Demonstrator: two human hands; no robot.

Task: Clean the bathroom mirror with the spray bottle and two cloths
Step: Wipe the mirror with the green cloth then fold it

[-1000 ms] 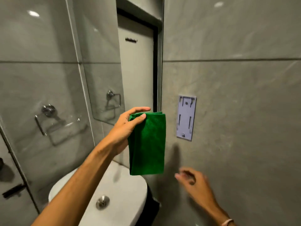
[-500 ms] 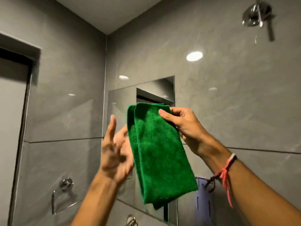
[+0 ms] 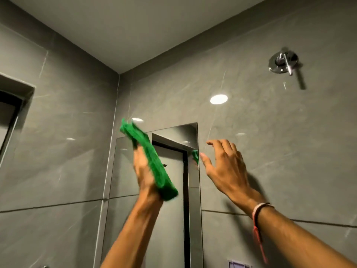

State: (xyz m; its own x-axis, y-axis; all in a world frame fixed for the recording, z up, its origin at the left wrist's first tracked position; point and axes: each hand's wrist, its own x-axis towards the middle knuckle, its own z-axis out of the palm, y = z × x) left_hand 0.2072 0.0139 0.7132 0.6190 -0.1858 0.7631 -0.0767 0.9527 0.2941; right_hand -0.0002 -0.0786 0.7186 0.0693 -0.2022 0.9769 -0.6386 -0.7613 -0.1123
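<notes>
A tall narrow mirror (image 3: 170, 219) is set into the grey tiled wall ahead, reflecting a door frame. My left hand (image 3: 144, 171) presses a folded green cloth (image 3: 152, 161) flat against the mirror's upper left part; the cloth's top end reaches past the mirror's top corner. My right hand (image 3: 224, 167) hovers beside the mirror's right edge, fingers spread, holding nothing. A red and white thread bracelet circles my right wrist. A sliver of green shows in the mirror near its right edge. No spray bottle or second cloth is in view.
A chrome wall fitting (image 3: 284, 62) is mounted high on the right wall. A ceiling light glints on the tiles (image 3: 218, 99). A dark door opening (image 3: 9, 113) lies at the far left. A lilac wall bracket (image 3: 239, 265) peeks in at the bottom edge.
The cloth passed from my right hand to my left, which now presses it on the mirror. My right hand let go and opened beside the mirror. The view tilted further up.
</notes>
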